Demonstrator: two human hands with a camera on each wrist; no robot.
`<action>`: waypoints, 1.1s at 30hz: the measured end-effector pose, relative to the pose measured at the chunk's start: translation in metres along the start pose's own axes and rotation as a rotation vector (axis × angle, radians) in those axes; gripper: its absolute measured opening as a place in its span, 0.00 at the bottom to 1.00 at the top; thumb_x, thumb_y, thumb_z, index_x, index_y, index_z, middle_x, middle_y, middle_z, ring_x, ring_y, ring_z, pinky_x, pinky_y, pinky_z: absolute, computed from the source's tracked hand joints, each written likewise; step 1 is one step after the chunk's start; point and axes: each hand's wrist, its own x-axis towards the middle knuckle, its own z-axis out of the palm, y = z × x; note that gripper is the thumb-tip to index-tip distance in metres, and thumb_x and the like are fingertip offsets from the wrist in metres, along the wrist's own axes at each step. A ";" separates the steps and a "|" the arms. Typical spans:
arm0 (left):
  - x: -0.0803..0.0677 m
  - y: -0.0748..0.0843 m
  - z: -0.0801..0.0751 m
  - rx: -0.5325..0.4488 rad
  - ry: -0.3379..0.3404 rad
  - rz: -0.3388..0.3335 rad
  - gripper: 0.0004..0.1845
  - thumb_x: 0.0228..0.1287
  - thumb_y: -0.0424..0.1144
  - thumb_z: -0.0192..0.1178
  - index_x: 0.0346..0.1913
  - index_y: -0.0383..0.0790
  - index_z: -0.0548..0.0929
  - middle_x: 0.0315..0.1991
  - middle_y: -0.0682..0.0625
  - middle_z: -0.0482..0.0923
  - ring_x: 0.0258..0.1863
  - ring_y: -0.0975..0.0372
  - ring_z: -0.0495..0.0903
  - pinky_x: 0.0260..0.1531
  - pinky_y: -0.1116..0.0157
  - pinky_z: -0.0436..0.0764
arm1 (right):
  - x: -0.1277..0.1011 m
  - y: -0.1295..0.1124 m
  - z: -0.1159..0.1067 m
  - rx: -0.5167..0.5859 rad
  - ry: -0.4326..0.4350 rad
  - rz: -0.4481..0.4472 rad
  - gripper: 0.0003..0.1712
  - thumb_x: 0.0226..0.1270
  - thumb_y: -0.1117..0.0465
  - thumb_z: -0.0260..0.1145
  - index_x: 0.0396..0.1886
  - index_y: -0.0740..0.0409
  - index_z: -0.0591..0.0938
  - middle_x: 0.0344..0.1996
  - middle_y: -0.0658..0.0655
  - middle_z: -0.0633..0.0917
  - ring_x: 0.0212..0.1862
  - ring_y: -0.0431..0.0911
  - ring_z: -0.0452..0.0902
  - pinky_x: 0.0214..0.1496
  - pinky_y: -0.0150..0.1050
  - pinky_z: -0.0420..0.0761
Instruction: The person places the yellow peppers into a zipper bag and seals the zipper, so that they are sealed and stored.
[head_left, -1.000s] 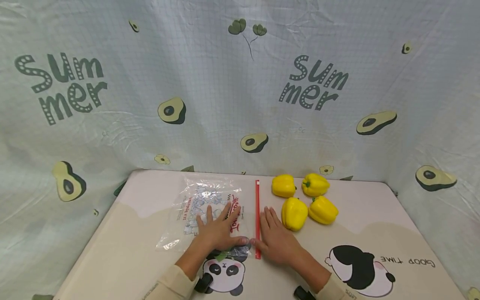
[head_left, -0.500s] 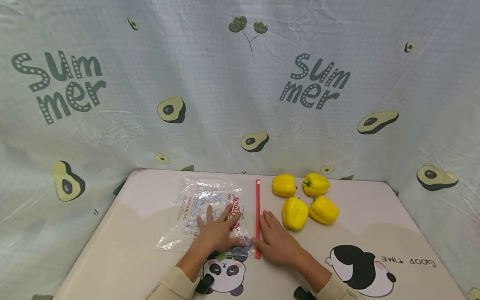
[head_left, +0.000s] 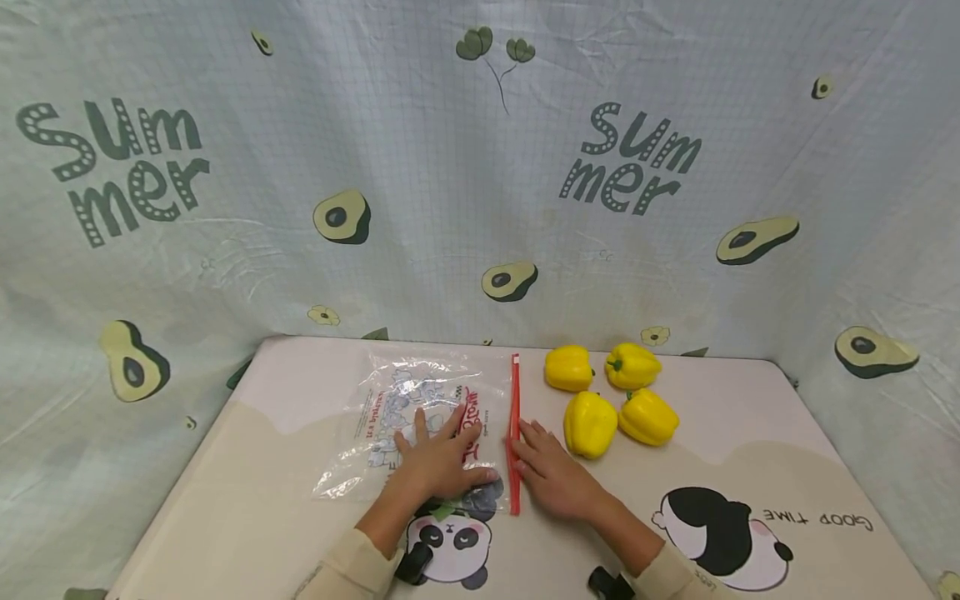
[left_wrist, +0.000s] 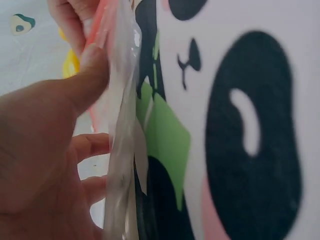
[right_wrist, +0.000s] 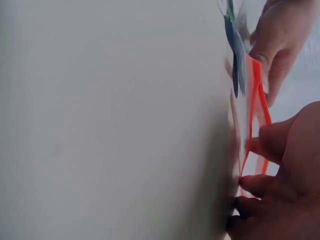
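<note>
Bag (head_left: 420, 417), clear plastic with printed cartoon figures and red lettering, lies flat on the table (head_left: 262, 467) left of centre, its red zip strip (head_left: 514, 433) running along the right edge, away from the person toward the backdrop. Left hand (head_left: 442, 462) rests palm down on the near part of the bag, fingers straight and spread apart, thumb stretched toward the strip; in the left wrist view the left thumb (left_wrist: 92, 70) presses against the plastic film right at the red edge. Right hand (head_left: 551, 475) sits just right of the strip, fingertips at it about midway along its length; in the right wrist view the right fingers (right_wrist: 265, 145) are curled into the strip, and the two red lips stand parted there, one lifted off the other. Whether the thumb closes the pinch I cannot tell. Four yellow bell peppers (head_left: 611, 396) lie in a cluster on the table right of the strip, the nearest one just beside the right hand and not touching it. Panda print (head_left: 450, 542) on the table surface lies under the left wrist, a second panda print (head_left: 712, 529) to the right. Cloth backdrop (head_left: 480, 167) with avocado pattern and the word "Summer" hangs behind and around the table.
</note>
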 end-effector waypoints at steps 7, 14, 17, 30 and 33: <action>0.009 0.009 -0.006 -0.036 -0.021 -0.059 0.43 0.60 0.76 0.59 0.73 0.56 0.77 0.84 0.47 0.57 0.81 0.25 0.42 0.66 0.15 0.41 | 0.005 0.001 0.003 -0.014 0.048 0.027 0.30 0.75 0.57 0.64 0.74 0.54 0.76 0.82 0.60 0.64 0.84 0.62 0.53 0.83 0.65 0.57; 0.018 0.022 0.002 -0.023 0.018 -0.045 0.50 0.59 0.79 0.57 0.74 0.46 0.75 0.83 0.39 0.56 0.84 0.35 0.43 0.75 0.23 0.39 | 0.008 0.002 0.004 0.000 0.082 0.066 0.31 0.69 0.55 0.71 0.72 0.51 0.79 0.80 0.60 0.68 0.84 0.62 0.55 0.81 0.67 0.61; 0.018 0.028 0.007 -0.052 0.029 -0.022 0.55 0.59 0.78 0.59 0.75 0.36 0.72 0.83 0.32 0.54 0.84 0.36 0.45 0.77 0.26 0.41 | 0.008 0.001 0.004 -0.002 0.083 0.068 0.32 0.67 0.55 0.73 0.71 0.50 0.80 0.80 0.59 0.68 0.83 0.61 0.56 0.81 0.67 0.61; 0.017 0.024 0.008 -0.126 0.016 0.071 0.39 0.64 0.41 0.64 0.78 0.67 0.68 0.86 0.43 0.48 0.83 0.32 0.42 0.72 0.20 0.42 | 0.012 -0.002 0.002 -0.045 0.058 0.071 0.34 0.64 0.53 0.77 0.70 0.50 0.81 0.79 0.58 0.70 0.82 0.62 0.59 0.79 0.66 0.65; 0.017 0.023 0.006 -0.115 0.011 0.071 0.35 0.63 0.42 0.64 0.76 0.56 0.73 0.86 0.46 0.51 0.84 0.34 0.44 0.72 0.20 0.43 | 0.013 -0.003 0.001 -0.050 0.057 0.078 0.34 0.63 0.53 0.77 0.69 0.50 0.81 0.79 0.58 0.70 0.82 0.62 0.60 0.79 0.66 0.66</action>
